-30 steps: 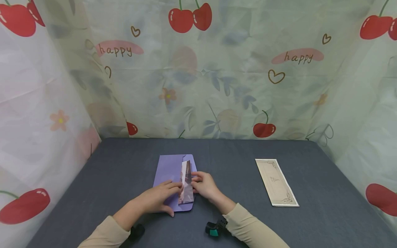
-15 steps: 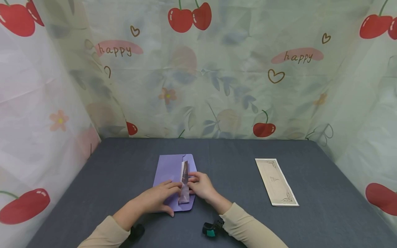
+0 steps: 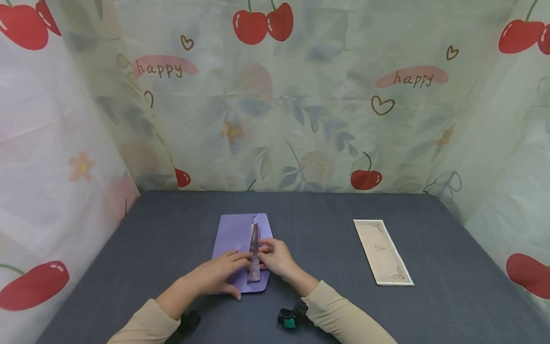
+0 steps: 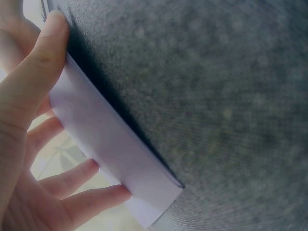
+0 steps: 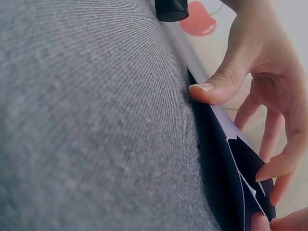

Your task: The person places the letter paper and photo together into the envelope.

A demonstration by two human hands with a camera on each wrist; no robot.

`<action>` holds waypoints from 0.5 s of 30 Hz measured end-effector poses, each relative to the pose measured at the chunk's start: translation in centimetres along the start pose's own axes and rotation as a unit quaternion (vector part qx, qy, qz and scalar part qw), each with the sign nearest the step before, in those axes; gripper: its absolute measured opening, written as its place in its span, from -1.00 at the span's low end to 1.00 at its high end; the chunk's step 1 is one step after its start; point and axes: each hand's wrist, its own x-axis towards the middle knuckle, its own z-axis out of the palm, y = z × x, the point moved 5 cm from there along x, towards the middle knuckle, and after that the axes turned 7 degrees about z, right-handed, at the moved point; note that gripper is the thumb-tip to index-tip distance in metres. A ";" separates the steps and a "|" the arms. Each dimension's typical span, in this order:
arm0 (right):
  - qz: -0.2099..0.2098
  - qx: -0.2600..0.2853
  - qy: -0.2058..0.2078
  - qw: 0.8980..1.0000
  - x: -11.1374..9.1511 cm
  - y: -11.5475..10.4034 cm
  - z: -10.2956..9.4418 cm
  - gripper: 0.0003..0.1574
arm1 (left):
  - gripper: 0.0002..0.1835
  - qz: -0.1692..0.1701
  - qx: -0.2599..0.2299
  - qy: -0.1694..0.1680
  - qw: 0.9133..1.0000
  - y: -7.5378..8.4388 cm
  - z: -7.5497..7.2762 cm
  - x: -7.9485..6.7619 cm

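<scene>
Head view: envelope [image 3: 232, 234] on grey table [image 3: 318, 239], cherry-print curtain [image 3: 318, 76] behind.

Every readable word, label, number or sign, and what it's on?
"happy": left pink oval, cherry-print white fabric backdrop
"happy": right pink oval, same backdrop
Cream rectangular paper card: central marks too small to read
Narrow mauve-brown printed paper: nothing legible
Flat purple paper envelope: none visible
</scene>
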 end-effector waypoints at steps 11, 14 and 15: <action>-0.007 0.012 -0.007 1.000 0.1 -0.2 0.5 -0.52 | -0.40 -0.006 -0.005 -0.001 1.000 -0.1 0.1 0.0; -0.009 0.016 -0.009 1.000 0.1 -0.3 0.6 -0.51 | -0.39 -0.008 -0.003 -0.004 1.000 -0.1 0.1 0.0; -0.010 0.017 -0.009 1.000 0.1 -0.3 0.7 -0.51 | -0.38 -0.008 -0.001 -0.004 1.000 -0.1 0.1 0.0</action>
